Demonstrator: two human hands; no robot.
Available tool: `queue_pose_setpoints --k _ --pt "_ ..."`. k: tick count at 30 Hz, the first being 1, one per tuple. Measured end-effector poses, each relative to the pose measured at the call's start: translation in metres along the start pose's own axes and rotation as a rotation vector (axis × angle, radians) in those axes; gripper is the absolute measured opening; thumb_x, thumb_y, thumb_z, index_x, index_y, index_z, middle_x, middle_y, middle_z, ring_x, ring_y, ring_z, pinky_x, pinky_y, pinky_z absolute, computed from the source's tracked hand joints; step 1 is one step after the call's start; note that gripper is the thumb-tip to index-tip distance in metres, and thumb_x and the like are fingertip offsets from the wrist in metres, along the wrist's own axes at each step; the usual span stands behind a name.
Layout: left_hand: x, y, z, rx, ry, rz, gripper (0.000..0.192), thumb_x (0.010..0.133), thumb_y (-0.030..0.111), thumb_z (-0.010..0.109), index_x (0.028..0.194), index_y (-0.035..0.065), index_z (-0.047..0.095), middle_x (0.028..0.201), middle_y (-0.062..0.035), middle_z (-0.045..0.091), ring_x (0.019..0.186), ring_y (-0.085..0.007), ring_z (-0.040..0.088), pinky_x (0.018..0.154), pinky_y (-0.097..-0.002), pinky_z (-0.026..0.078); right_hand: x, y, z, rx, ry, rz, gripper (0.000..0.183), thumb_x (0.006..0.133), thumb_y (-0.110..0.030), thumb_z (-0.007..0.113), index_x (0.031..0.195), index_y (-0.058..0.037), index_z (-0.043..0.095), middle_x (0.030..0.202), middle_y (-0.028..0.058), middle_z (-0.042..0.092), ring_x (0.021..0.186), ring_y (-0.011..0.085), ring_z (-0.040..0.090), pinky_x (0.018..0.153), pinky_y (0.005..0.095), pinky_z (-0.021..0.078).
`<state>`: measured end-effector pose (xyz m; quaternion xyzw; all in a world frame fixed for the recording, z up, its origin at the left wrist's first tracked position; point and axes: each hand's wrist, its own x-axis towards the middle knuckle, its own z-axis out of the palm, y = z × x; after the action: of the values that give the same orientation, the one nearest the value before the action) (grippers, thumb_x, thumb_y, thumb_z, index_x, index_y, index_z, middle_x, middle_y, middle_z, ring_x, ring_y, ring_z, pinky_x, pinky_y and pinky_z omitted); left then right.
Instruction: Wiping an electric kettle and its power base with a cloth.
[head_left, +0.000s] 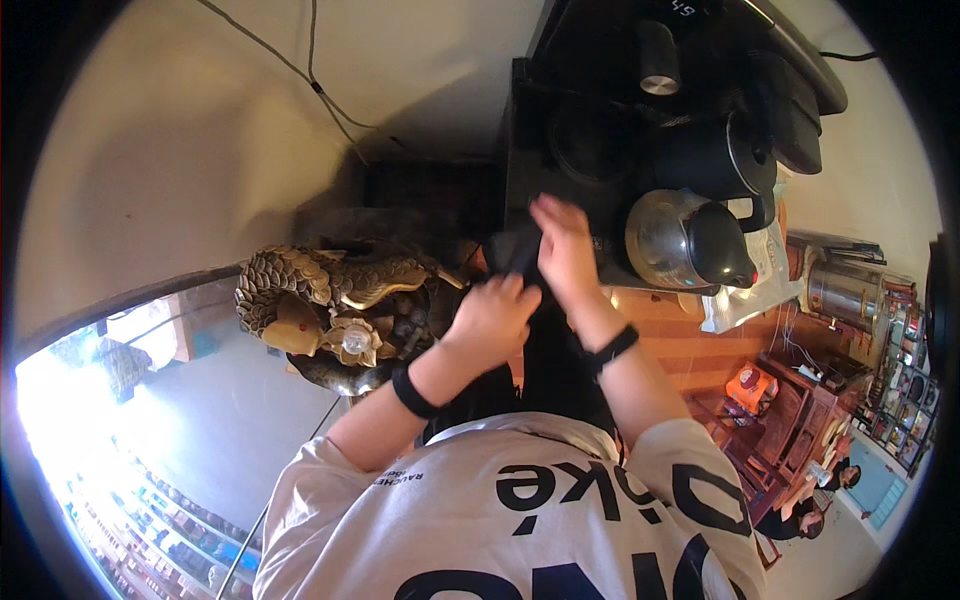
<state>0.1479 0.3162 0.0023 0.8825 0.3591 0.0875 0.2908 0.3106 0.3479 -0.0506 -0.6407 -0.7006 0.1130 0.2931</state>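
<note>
My left hand (491, 319) is in front of my body with its fingers curled at a dark, blurred thing (514, 251), which may be a cloth. Whether the fingers grip it is hidden. Slightly farther forward, my right hand (566, 244) is seen edge-on beside the same dark thing, fingers stretched forward; its palm side cannot be made out. Just right of this hand, a glass kettle (658, 238) with a black lid stands on the black countertop appliance (540, 180). Behind it is a black jug (705, 157) with a handle. Both wrists wear black bands.
To the left stands a golden fish sculpture (289, 281) with a clear ball (356, 340) on a lotus. A plastic bag (750, 289) lies right of the kettle. Wooden furniture (795, 412) bears an orange bag (752, 388). Two people sit at far right. Cables hang along the wall.
</note>
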Motion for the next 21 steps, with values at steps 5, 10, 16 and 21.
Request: queue_pose_setpoints --k 5,10,16,21 --pt "0.064 -0.018 -0.013 0.144 0.260 -0.010 0.027 0.066 0.006 0.060 0.093 0.0107 0.056 0.095 -0.0089 0.052 0.088 -0.0292 0.052 0.075 -0.0386 0.045 0.071 0.047 0.007 -0.179 0.207 0.097 0.038 0.073 0.005 0.051 0.109 -0.0033 0.062 0.116 0.0161 0.058 0.107 0.0343 0.052 0.094 0.0389 0.0409" --pt "0.032 -0.015 0.010 0.050 0.125 -0.009 0.022 0.065 0.009 0.061 0.086 0.0104 0.053 0.090 -0.0097 0.051 0.089 -0.0303 0.053 0.073 -0.0410 0.044 0.013 0.020 0.000 -0.205 0.157 0.116 0.040 0.073 0.007 0.050 0.111 -0.0015 0.058 0.119 0.0140 0.055 0.107 0.0355 0.050 0.096 0.0398 0.0385" --pt "-0.018 0.005 0.034 -0.086 -0.118 0.051 0.024 0.066 0.013 0.064 0.089 0.0086 0.056 0.090 -0.0084 0.053 0.085 -0.0277 0.057 0.071 -0.0385 0.048 -0.052 -0.005 -0.031 -0.084 -0.002 0.079 0.043 0.069 0.010 0.051 0.110 -0.0012 0.059 0.119 0.0111 0.054 0.106 0.0343 0.049 0.092 0.0401 0.0418" --pt "0.007 0.016 0.010 -0.159 0.013 0.035 0.017 0.073 0.006 0.059 0.090 0.0055 0.059 0.091 -0.0109 0.056 0.084 -0.0308 0.058 0.072 -0.0392 0.049 0.014 0.015 -0.010 -0.010 0.089 0.004 0.038 0.071 0.008 0.051 0.107 -0.0011 0.060 0.114 0.0122 0.057 0.102 0.0360 0.052 0.092 0.0398 0.0426"
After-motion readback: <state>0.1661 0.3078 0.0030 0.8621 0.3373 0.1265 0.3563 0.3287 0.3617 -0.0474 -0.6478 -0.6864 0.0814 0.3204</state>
